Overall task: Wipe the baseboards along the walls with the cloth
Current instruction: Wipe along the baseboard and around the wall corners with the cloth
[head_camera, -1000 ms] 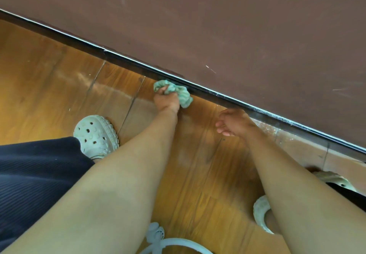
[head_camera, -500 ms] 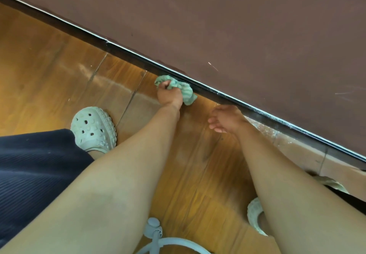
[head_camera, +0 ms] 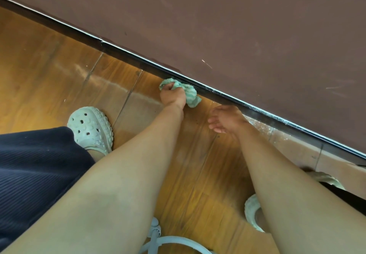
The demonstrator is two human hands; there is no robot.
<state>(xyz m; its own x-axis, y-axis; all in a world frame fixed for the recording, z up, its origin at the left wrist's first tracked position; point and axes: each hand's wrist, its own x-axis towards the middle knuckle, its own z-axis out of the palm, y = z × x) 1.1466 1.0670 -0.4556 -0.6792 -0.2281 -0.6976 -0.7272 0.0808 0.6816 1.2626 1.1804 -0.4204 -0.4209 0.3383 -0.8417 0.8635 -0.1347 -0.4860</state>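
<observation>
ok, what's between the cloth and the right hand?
Only a bare strip of wood floor, as the head view shows. The cloth, bunched in the left hand at the baseboard, and the open right hand do not touch.

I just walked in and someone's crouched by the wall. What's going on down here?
A person is bent low over the wooden floor, cleaning the dark baseboard at the foot of the brown wall. Their left hand grips a bunched green cloth and holds it against the baseboard. The right hand holds nothing, its fingers relaxed, low beside the baseboard; whether it touches the floor is unclear.
</observation>
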